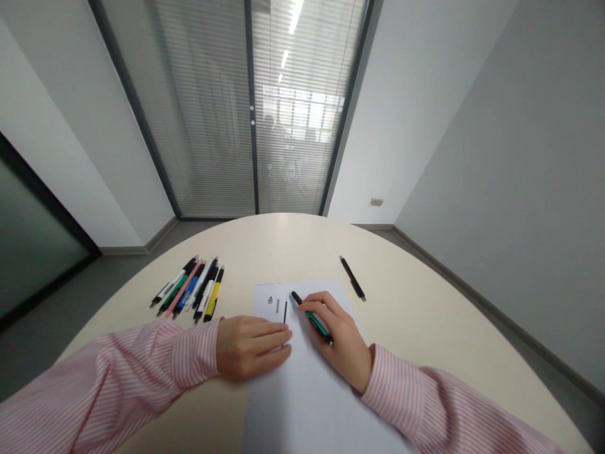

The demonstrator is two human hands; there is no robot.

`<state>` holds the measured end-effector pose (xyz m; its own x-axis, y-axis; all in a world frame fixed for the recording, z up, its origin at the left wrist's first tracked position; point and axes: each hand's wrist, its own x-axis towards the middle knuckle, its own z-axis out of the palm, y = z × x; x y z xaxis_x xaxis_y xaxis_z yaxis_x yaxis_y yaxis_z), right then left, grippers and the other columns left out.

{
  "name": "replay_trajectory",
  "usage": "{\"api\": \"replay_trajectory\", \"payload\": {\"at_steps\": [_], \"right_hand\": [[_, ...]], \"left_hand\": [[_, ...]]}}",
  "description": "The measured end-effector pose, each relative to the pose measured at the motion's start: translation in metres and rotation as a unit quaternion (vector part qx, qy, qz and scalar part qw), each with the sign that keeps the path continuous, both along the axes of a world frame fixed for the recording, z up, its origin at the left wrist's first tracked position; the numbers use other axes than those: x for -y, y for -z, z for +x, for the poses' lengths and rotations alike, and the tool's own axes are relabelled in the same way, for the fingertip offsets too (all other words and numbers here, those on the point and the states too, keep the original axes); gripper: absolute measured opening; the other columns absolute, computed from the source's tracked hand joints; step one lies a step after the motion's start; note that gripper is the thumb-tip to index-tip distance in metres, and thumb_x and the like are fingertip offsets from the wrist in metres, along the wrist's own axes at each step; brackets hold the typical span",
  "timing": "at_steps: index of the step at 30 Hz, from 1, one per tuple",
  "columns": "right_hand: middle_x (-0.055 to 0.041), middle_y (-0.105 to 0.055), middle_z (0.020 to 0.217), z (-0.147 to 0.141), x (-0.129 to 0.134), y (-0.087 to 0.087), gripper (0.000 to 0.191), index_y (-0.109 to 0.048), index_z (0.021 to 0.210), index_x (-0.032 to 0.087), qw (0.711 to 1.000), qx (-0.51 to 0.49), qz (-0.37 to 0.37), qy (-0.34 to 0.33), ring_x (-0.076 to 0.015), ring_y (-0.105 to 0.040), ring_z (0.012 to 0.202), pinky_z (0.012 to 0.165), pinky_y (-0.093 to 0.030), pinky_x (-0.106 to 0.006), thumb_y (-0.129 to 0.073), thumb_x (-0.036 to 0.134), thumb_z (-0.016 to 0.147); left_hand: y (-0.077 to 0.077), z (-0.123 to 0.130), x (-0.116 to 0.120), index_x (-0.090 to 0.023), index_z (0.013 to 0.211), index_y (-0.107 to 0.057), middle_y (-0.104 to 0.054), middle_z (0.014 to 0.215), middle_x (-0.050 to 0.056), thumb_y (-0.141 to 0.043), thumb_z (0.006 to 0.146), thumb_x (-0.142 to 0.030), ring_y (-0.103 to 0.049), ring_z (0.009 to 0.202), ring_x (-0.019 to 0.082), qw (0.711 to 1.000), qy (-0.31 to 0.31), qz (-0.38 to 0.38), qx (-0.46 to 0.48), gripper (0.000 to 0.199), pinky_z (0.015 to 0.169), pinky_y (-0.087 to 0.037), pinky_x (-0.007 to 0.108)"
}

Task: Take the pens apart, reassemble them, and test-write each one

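My right hand (334, 331) is closed around a green pen (318, 325) with black ends, one end pointing up and to the left over a white sheet of paper (293, 410). My left hand (255, 347) lies flat with fingers stretched out over the paper's left edge. Just beyond its fingertips rests a thin black rod (285, 311), like a pen refill. Left of that are a small narrow grey piece (277, 306), perhaps a spring, and a tiny dark piece (270, 300). What lies beneath my left fingers is hidden.
A bunch of several pens (191, 290) in mixed colours lies on the round table (293, 246) at the left. One black pen (352, 278) lies by itself right of the paper. Behind the table stands a glass partition with blinds (212, 126).
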<state>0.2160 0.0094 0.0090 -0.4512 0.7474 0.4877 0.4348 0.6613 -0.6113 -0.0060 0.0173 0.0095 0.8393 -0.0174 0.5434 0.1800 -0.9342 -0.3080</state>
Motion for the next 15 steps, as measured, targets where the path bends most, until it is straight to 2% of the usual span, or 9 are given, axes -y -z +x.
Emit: {"api": "replay_trajectory", "payload": {"at_steps": [4,10,15], "right_hand": [[-0.0106,-0.053,0.11,0.0,0.003,0.005,0.055,-0.052,0.114,0.02,0.995,0.092,0.033,-0.001,-0.0223,-0.051,0.103,0.088,-0.047,-0.038,-0.043,-0.008,0.067],[-0.012,-0.052,0.107,-0.003,0.003,0.011,0.042,-0.054,0.111,0.016,0.988,0.146,0.056,0.019,-0.022,-0.051,0.097,0.084,-0.049,-0.037,-0.04,-0.006,0.078],[-0.0115,-0.052,0.104,-0.005,0.003,0.009,0.037,-0.056,0.106,0.015,0.984,0.172,0.053,0.019,-0.0221,-0.051,0.093,0.082,-0.05,-0.038,-0.04,-0.005,0.08]], "left_hand": [[-0.002,0.001,-0.001,-0.009,0.092,-0.065,-0.072,0.095,0.01,-0.041,0.091,-0.01,-0.067,0.085,0.019,1.0,-0.015,0.002,-0.007,0.024,0.069,-0.057,0.029],[0.001,0.002,-0.003,-0.009,0.091,-0.064,-0.072,0.095,0.01,-0.041,0.091,-0.009,-0.067,0.082,0.018,1.0,-0.024,-0.012,-0.012,0.023,0.068,-0.056,0.029],[0.0,0.004,-0.003,-0.009,0.091,-0.063,-0.072,0.093,0.01,-0.042,0.09,-0.009,-0.067,0.081,0.018,1.0,-0.022,-0.01,-0.007,0.022,0.066,-0.056,0.029]]}}
